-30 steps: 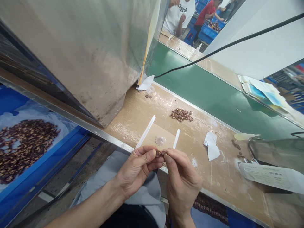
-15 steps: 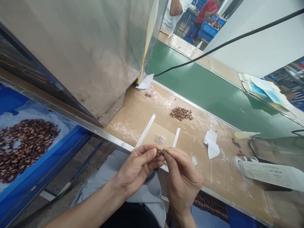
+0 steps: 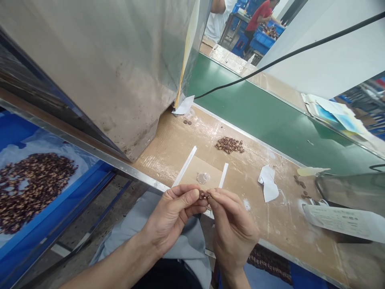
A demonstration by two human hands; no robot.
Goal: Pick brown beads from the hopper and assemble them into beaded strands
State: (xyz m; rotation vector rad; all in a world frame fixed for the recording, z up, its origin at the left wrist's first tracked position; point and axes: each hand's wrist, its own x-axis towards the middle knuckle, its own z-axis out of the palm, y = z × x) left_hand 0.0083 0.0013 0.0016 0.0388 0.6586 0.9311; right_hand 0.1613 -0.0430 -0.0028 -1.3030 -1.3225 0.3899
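Note:
My left hand (image 3: 173, 216) and my right hand (image 3: 233, 233) meet in front of the bench edge, fingertips pinched together on a small cluster of copper-brown pieces (image 3: 205, 195). The pieces are too small to make out in detail. Just beyond my fingers, a transparent round disc (image 3: 203, 178) lies on a cardboard bench top (image 3: 168, 160) between two white strips (image 3: 184, 166) (image 3: 223, 175). A loose heap of similar copper-brown pieces (image 3: 229, 145) sits farther out, beyond reach of my fingertips.
A blue tray (image 3: 60, 188) holding many brown pieces stands left of the bench. A dull metallic sheet (image 3: 99, 68) hangs at upper left. Beyond the bench run a green belt (image 3: 255, 116) and a black cable (image 3: 270, 68). A crumpled white tissue (image 3: 268, 184) and papers (image 3: 345, 222) lie right.
The view has shifted slightly and the distant people have moved. My right hand sits slightly lower and to the right. Both hands keep pinching the small pieces.

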